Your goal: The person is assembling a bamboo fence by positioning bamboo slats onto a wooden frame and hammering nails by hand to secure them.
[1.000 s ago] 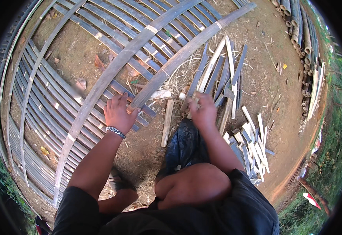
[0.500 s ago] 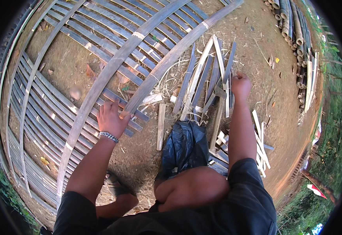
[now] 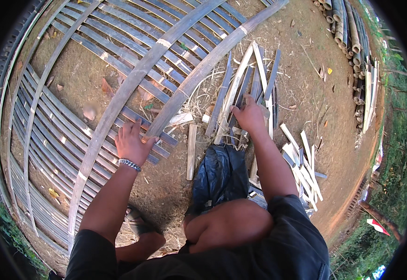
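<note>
Head view, left of centre: resting with the left hand (image 3: pixel 132 145) at the near end of a long, flat, grey-brown bamboo crosspiece (image 3: pixel 202 74), with fingers apart over the dark slats alongside and thumb at the crosspiece's end. Probably bearing down lightly there, to keep the crosspiece from shifting. Filling the upper left and left side of the frame: a wide bamboo lattice (image 3: pixel 139 73) of dark, narrow slats, spread over bare brown earth (image 3: pixel 161 186), likely for flat support from below.

Centre, right of the lattice: reaching with the right hand (image 3: pixel 252 119) over a heap of loose, split bamboo strips (image 3: pixel 234 91), some dark, some pale. With thumb and forefinger apart and partly curled; cannot tell of any strip gripped beneath. Just beside: a grey, blocky tool head (image 3: pixel 263 111), partly covered. Heaped close in, presumably for easy picking.

Below centre: a crumpled black plastic sheet (image 3: pixel 220 170) beyond the bent knee, perhaps as a guard against splinters. Lower right: short pale offcuts (image 3: pixel 306 175), jumbled together. Upper right: stacked round bamboo poles (image 3: pixel 354 32), well apart, maybe to leave room.
</note>
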A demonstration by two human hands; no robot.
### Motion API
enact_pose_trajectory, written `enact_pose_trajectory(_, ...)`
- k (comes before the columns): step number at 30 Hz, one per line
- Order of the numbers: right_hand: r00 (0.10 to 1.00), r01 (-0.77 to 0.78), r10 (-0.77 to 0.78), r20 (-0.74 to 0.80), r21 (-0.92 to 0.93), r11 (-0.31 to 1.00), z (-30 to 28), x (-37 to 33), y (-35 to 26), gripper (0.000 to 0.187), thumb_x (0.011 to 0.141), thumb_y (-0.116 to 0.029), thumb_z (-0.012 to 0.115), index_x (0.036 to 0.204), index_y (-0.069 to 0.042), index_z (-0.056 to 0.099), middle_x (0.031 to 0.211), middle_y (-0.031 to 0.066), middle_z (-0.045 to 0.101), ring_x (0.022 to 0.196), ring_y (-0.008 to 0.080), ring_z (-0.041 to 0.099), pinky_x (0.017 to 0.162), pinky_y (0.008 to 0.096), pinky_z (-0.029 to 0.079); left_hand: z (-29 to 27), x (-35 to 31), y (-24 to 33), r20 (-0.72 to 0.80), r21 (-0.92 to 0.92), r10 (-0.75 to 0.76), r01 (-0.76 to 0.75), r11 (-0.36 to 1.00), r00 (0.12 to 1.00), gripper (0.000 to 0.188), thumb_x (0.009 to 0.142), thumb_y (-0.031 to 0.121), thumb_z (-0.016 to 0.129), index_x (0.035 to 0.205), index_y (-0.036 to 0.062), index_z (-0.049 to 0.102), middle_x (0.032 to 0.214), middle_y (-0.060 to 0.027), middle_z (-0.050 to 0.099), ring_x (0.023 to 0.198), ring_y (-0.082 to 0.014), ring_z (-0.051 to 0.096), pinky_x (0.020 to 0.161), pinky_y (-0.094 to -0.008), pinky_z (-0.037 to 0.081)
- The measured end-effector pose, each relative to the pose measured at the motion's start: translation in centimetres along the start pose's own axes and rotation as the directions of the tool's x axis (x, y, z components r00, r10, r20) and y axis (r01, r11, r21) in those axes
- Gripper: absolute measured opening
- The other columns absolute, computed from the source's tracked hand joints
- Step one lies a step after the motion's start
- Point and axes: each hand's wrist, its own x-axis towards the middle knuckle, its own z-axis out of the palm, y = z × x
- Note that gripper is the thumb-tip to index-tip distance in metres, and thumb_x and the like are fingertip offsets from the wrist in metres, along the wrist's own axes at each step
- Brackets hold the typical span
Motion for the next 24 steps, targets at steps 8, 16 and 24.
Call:
enact_pose_trajectory(8, 0.984, -0.168, 0.145, 0.106, 0.252, 0.953, 0.4, -0.5, -0.4, 0.076, 0.081, -0.025, 0.079, 0.145, 0.001, 0.048, 0.093, 0.0167, 0.073, 0.09, 0.0334, 0.072, 0.085, 0.0416, 0.056, 0.0, -0.1, -0.2, -0.013, -0.003, -0.007, 0.007, 1.0, 1.0, 0.082, 0.072, 0.046, 0.087, 0.141, 0.0105, 0.06, 0.131, -0.0105, 0.058, 0.126, -0.0306, 0.053, 0.109, -0.0473, 0.039)
enact_pose_trajectory(16, 0.943, -0.326, 0.244, 0.227, 0.778, 0.537, 3.0, -0.9, 3.3, 0.051, 0.09, -0.011, 0.075, 0.136, -0.002, 0.054, 0.091, 0.0053, 0.068, 0.079, 0.015, 0.067, 0.067, 0.0292, 0.054, 0.2, -0.1, -0.3, -0.022, 0.011, 0.009, -0.009, 1.0, 1.0, 0.08, 0.074, 0.045, 0.087, 0.141, 0.0118, 0.06, 0.128, -0.0077, 0.057, 0.124, -0.0285, 0.054, 0.106, -0.0466, 0.041)
enact_pose_trajectory(24, 0.948, -0.291, 0.005, 0.319, 0.857, 0.425, -1.3, -6.7, 2.4, 0.031, 0.098, 0.002, 0.058, 0.128, -0.006, 0.057, 0.093, -0.0018, 0.061, 0.08, 0.0082, 0.059, 0.069, 0.0245, 0.047, -0.2, -0.1, 0.0, -0.001, -0.021, 0.026, -0.026, 0.999, 1.0, 0.075, 0.075, 0.042, 0.087, 0.139, 0.0126, 0.062, 0.127, -0.0078, 0.058, 0.125, -0.029, 0.053, 0.107, -0.0475, 0.04)
